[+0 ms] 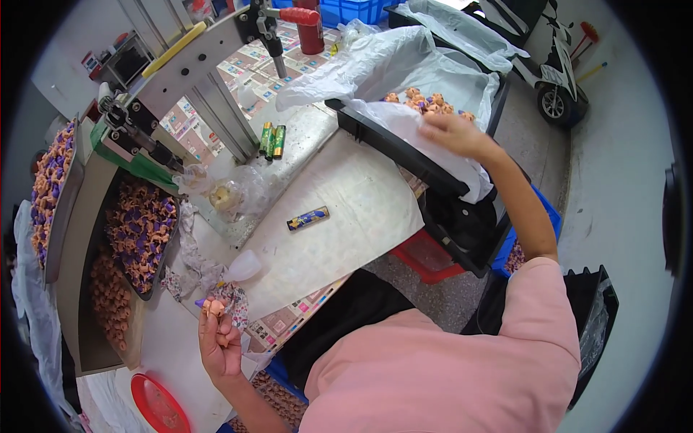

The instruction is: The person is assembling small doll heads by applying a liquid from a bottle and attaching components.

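Note:
My left hand (pixel 220 348) is raised at the table's near left, its fingers closed on a small toy figure (pixel 214 308) in peach and purple. Another peach piece (pixel 224 339) shows lower in the same hand. Off to the far right, my right hand (pixel 451 135) is over a black tray lined with white plastic sheeting (pixel 404 61). Its fingers look stretched out, with nothing visible in them. Just beyond those fingers lies a pile of peach and purple toy figures (pixel 426 102) on the plastic.
A metal press frame (pixel 195 65) stands at the back left. Trays of purple and peach parts (pixel 144 231) and peach parts (pixel 108 303) sit left. A patterned lighter-shaped tube (pixel 308 218), green cylinders (pixel 273 141), a clear bag (pixel 238 191) and a red dish (pixel 159 404) lie about.

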Available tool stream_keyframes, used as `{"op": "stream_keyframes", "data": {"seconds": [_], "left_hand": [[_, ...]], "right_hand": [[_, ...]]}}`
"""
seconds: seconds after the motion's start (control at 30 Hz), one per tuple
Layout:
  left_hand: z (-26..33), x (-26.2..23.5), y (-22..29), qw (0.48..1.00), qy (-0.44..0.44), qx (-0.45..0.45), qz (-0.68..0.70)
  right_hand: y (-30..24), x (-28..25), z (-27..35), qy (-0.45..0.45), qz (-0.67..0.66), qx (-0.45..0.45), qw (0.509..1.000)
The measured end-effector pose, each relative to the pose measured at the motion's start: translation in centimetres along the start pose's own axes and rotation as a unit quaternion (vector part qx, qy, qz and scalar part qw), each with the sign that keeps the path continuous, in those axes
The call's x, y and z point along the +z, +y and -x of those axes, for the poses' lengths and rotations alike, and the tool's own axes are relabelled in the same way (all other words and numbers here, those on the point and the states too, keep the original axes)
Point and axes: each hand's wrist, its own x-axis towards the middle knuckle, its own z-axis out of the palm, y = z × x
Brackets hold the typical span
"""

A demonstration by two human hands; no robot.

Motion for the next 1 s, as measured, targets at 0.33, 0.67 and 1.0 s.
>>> {"op": "stream_keyframes", "data": {"seconds": [0.33,0.67,1.0], "left_hand": [[0.1,-1.1,0.1,1.000,0.013,-0.002,0.007],[-0.8,1.0,-0.3,1.000,0.000,-0.009,0.000],[1.3,7.2,1.9,0.999,0.018,-0.017,-0.021]], "right_hand": [[4.2,-3.1,-5.1,0.169,0.043,-0.080,0.982],[5.0,0.2,-6.4,0.008,0.242,-0.040,0.970],[1.2,-3.8,-3.6,-0.114,0.118,-0.244,0.956]]}}
